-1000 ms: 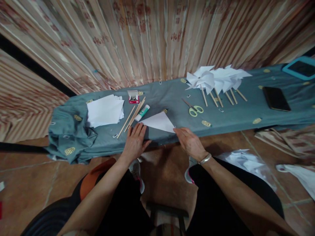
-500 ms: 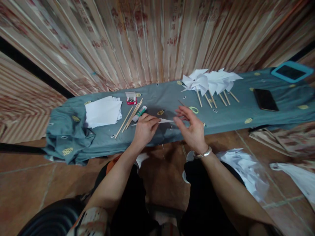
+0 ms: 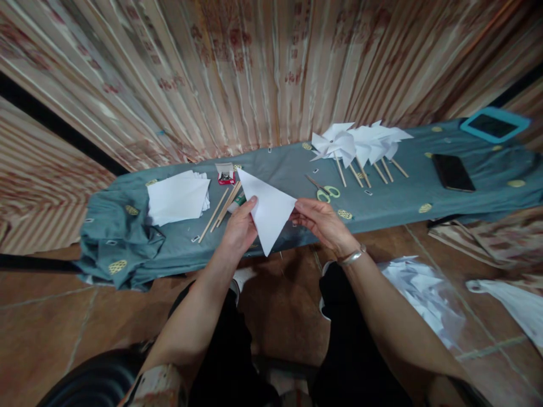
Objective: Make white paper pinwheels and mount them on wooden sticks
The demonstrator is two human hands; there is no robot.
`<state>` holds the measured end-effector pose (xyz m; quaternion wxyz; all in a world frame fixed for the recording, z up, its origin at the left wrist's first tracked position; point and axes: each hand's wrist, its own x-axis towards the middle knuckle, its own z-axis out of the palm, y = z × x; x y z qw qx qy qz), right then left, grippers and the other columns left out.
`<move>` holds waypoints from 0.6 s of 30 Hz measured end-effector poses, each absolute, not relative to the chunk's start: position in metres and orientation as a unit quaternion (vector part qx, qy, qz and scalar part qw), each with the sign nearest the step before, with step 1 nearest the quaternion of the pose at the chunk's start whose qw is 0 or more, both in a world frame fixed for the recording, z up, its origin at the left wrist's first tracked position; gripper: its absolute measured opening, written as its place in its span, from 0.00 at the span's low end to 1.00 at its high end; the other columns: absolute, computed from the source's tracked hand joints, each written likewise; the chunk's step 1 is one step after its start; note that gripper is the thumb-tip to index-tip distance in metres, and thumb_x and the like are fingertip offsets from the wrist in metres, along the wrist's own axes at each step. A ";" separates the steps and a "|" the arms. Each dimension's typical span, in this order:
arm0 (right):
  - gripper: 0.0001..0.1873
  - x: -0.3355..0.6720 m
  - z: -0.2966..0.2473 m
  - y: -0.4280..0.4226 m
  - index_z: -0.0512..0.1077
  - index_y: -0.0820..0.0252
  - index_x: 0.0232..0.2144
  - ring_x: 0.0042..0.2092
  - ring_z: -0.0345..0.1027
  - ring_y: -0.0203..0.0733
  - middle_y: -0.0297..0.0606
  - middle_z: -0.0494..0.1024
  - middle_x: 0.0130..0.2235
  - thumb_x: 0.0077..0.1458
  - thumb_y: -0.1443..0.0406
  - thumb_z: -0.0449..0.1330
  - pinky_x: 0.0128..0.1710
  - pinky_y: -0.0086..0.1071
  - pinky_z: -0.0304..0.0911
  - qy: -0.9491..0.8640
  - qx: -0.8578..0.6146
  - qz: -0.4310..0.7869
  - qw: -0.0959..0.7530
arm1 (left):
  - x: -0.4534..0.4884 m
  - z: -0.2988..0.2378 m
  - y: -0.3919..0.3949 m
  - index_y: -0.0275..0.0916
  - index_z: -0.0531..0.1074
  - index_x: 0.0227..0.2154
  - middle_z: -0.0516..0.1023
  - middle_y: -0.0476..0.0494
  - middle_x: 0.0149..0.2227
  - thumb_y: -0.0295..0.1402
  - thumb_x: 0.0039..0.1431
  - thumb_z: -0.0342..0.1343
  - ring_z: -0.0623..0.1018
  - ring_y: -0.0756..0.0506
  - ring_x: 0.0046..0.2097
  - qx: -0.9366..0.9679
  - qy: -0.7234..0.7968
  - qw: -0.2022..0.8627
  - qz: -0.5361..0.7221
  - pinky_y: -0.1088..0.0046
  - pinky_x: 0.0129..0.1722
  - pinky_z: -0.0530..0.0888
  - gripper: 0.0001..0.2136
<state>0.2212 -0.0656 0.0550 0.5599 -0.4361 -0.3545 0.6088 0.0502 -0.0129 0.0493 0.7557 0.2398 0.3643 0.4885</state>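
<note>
No lettering can be read: reddish block motifs on the striped beige curtain [image 3: 237, 34] may be characters, and the small red-and-white cardboard box [image 3: 225, 174] carries print too small to read

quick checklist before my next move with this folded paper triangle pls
1. Left hand grips the paper triangle at its left edge: ok.
2. Right hand pinches its right corner: ok.
3. Triangle lifted off the cloth: ok.
4. Scissors lie free on the cloth, right of the hands: ok.
5. Wooden sticks lie loose left of the hands: ok.
6. Folded edges line up: cannot tell.
</note>
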 end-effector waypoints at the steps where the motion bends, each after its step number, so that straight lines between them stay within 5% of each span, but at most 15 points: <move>1: 0.17 0.220 0.056 -0.065 0.78 0.58 0.28 0.31 0.72 0.33 0.32 0.80 0.29 0.39 0.52 0.71 0.31 0.26 0.68 -0.351 -0.433 0.611 0.562 | 0.052 0.050 -0.013 0.32 0.75 0.36 0.83 0.40 0.36 0.30 0.58 0.56 0.80 0.41 0.47 0.226 0.365 0.762 0.485 0.63 0.53 0.74 0.06; 18: 0.20 0.218 0.053 -0.059 0.75 0.58 0.28 0.30 0.73 0.34 0.32 0.80 0.28 0.39 0.50 0.71 0.31 0.26 0.67 -0.302 -0.408 0.627 0.591 | 0.067 0.051 -0.013 0.31 0.72 0.46 0.83 0.40 0.38 0.32 0.62 0.52 0.81 0.42 0.46 0.152 0.380 0.763 0.500 0.63 0.53 0.73 0.13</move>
